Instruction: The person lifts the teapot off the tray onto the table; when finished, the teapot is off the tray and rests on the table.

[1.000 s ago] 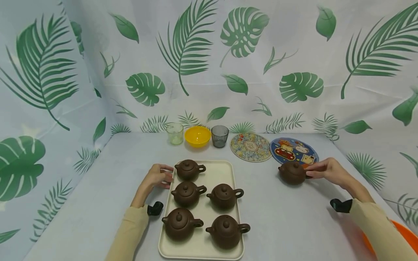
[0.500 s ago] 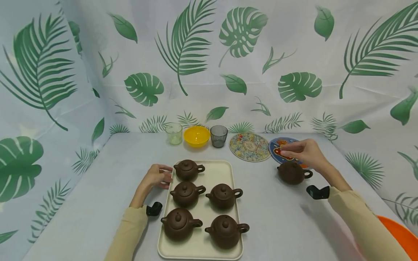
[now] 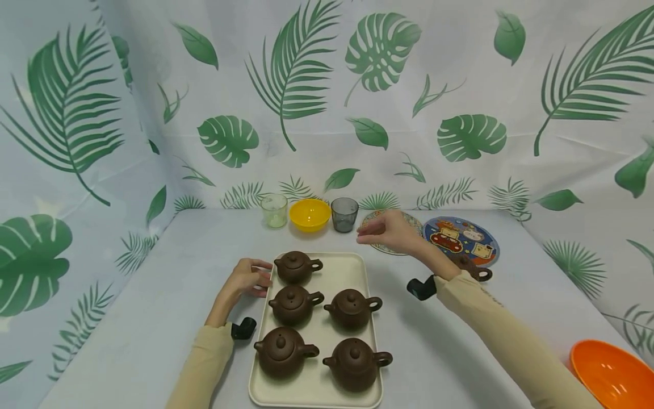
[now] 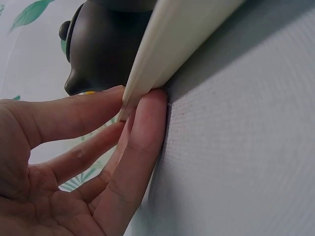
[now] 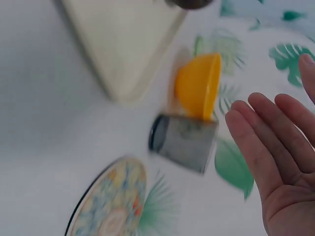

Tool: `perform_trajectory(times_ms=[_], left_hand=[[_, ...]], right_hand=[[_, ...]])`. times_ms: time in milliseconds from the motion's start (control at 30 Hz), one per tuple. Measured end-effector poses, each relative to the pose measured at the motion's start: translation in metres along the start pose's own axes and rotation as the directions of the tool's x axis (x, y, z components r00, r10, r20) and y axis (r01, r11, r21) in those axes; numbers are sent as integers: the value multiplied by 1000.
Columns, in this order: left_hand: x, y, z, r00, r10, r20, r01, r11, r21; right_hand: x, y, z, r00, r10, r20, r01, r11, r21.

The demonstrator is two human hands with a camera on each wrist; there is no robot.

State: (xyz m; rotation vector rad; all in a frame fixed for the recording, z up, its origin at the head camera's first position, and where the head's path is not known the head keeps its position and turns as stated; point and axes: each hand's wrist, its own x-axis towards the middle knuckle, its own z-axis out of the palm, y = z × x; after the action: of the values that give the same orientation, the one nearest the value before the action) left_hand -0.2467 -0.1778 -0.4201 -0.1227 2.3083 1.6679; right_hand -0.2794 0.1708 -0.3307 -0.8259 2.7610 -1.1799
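My left hand (image 3: 246, 278) pinches the left rim of a cream tray (image 3: 334, 267), thumb above and fingers underneath, as the left wrist view shows. On the tray stand several dark brown lidded teapots; the smallest teapot (image 3: 295, 268) is closest to that hand, and its spout side shows in the left wrist view. My right hand (image 3: 390, 232) is raised over the table beyond the tray's far right corner, fingers extended and holding nothing. Another brown teapot (image 3: 469, 267) sits on the table to the right, partly hidden behind the right forearm.
Along the back stand a pale green glass (image 3: 274, 211), a yellow bowl (image 3: 309, 215) and a grey glass (image 3: 344, 215). A floral round mat (image 3: 413, 222) and a blue round mat (image 3: 462, 241) lie to their right. An orange bowl (image 3: 613, 372) occupies the front right corner.
My right hand has let go of the teapot's handle on the right and swung left, toward the tray's far side. The left hand keeps its place on the tray rim.
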Motion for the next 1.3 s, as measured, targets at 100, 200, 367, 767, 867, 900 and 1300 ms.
perform_trajectory(times_ms=[100,200,367,767,867,900,1300], left_hand=[[1,0,0,1000,-2,-10,2,1000,-3],[0,-1,0,1000,7,-7,-7,1000,-2],[1,-1,2,1000,8,0,-8,1000,-12],[-6,9,1,1000,18,14,-17,1000,-11],[-6,7,2,1000,17,12,-17,1000,-13],[-6,6,2,1000,13,6,-13,1000,-11],[1,-2,0,1000,8,-5,-8,1000,-13]], right_hand=[[15,-9,15,997,-25,74,27,999,-27],[27,-14,30,990,-49,132,57,996,-62],[39,-16,52,978,-80,194,102,989,-104],[58,-25,87,947,-122,297,199,949,-244],[60,-30,93,938,-109,329,207,937,-281],[60,-31,95,937,-102,334,205,935,-288],[59,-26,87,932,-153,327,223,957,-187]])
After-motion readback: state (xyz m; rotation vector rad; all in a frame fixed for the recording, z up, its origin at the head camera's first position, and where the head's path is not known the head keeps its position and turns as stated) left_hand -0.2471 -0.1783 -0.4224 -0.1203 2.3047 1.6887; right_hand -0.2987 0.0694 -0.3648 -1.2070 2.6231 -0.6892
